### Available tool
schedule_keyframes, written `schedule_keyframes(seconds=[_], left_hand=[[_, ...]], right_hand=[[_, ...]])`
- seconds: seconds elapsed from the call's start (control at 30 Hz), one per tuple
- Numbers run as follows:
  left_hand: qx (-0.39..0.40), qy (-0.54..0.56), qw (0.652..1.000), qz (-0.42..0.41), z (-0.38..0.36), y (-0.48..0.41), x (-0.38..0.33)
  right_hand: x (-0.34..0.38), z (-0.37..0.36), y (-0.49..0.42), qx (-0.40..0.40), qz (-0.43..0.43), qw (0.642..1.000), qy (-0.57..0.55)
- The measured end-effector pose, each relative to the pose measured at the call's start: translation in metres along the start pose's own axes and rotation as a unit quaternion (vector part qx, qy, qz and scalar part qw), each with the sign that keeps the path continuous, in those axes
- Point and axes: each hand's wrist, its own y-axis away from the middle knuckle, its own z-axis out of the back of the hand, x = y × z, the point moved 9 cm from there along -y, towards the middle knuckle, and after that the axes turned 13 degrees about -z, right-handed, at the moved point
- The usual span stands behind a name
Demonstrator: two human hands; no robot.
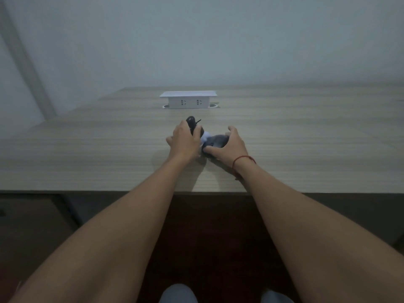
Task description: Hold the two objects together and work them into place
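Your left hand point(185, 139) curls around a black object point(192, 123) while your right hand point(227, 145) grips a dark grey bundle point(215, 141) just beside it, mid-surface point(87, 154), short of the white socket box point(188, 100).

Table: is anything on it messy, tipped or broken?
Nothing stands out. The white socket box sits straight on the wooden table. The left hand grips a dark object; the right hand holds a grey one.

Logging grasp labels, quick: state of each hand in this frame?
Left hand: fingers curled round a black object, gripping it.
Right hand: fingers and thumb curled round a dark grey object on the table, holding it.
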Motion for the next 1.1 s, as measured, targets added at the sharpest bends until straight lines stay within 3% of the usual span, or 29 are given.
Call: schedule_keyframes(seconds=[0.07,0.17,0.3,0.4,0.57,0.67,0.77,0.83,0.97,1.1], left_hand=[[0.001,0.009,1.000,-0.018,-0.002,-0.001,-0.004],[0.014,-0.043,0.999,0.027,-0.003,0.003,0.007],[-0.043,0.054,0.997,0.026,0.005,0.008,0.004],[0.008,0.016,1.000,0.022,0.003,0.005,-0.003],[0.013,0.026,1.000,-0.005,0.004,-0.007,-0.009],[0.052,-0.040,0.998,0.016,-0.001,0.000,0.000],[-0.006,0.046,0.999,-0.021,0.006,0.000,-0.006],[0.007,0.120,0.993,-0.011,-0.001,0.002,-0.009],[0.017,0.049,0.999,0.006,-0.008,0.008,0.007],[-0.067,0.124,0.990,-0.028,0.006,0.010,-0.006]], right_hand=[[0.004,0.000,0.002,0.011,0.013,1.000,0.021],[0.007,0.004,0.006,0.001,0.022,0.998,0.058],[0.007,0.001,0.007,-0.001,0.026,0.996,0.084],[0.005,-0.001,0.006,-0.006,0.015,0.997,0.080],[0.006,0.001,0.008,-0.004,0.018,0.996,0.089],[0.007,0.000,0.011,0.000,0.021,0.996,0.087],[0.009,-0.002,0.011,0.010,0.029,0.996,0.086],[0.011,0.000,0.011,0.009,0.035,0.996,0.078],[0.010,0.003,0.011,-0.016,0.034,0.996,0.086],[0.008,0.010,0.009,-0.052,0.016,0.994,0.096]])
